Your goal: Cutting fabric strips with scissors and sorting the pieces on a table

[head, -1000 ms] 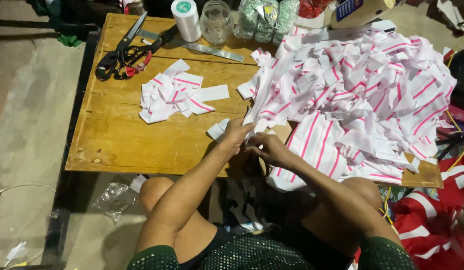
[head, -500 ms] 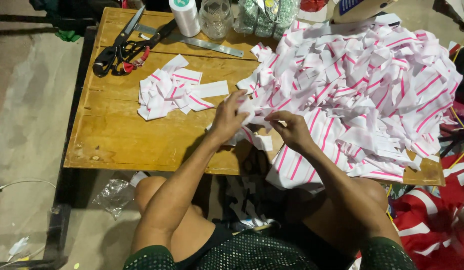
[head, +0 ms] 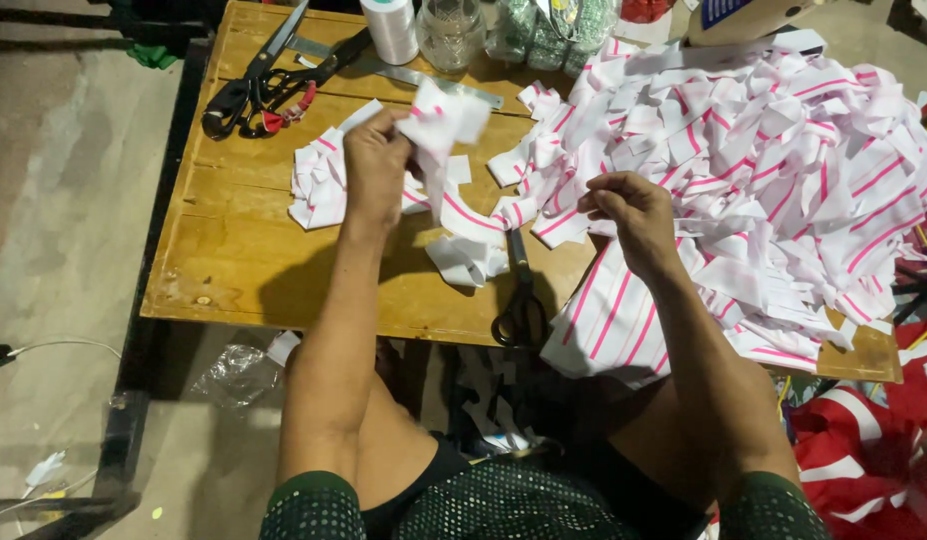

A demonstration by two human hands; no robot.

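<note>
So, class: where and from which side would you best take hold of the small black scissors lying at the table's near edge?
Grip the small black scissors by the handle loops, coming from the near edge: the loops point toward the person, while the blade tips lie tucked under fabric strips.

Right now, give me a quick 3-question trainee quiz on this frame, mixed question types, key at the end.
1. True or false: the left hand holds up a white fabric piece with a pink stripe above the wooden table.
2. Multiple choice: the small black scissors near the table's front edge lie
A. in the right hand
B. on the table between the two forearms
C. on the floor
3. Fill in: the right hand is at the edge of the big ____ of striped fabric pieces.

Key: 1 true; 2 B; 3 pile
</note>
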